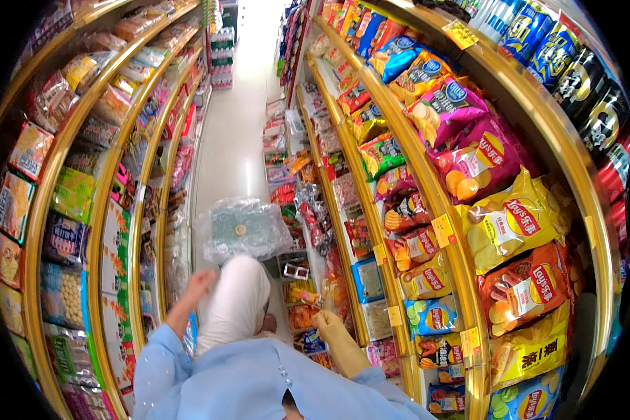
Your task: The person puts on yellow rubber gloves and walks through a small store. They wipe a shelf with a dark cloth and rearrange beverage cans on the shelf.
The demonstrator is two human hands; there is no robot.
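Note:
My left hand (200,284) hangs beside my raised knee in white trousers, its fingers curled in and nothing seen in them. At the lower right, close to the low snack shelf, my right hand (326,325) is closed, with a yellowish look to it and to the forearm. Whether it holds anything small I cannot make out. In front of my knee, a crumpled clear plastic bag (246,229) with a greenish flat thing inside lies low over the aisle floor. Neither hand touches it.
A narrow pale floor (225,150) runs ahead between two shelf rows. Packaged sweets and biscuits fill the left shelves (94,189). On the right stand shelves of chip bags (514,217) with canisters (528,38) above. Low piles of packets (301,290) line the right foot; stacked bottles (222,56) stand farther off.

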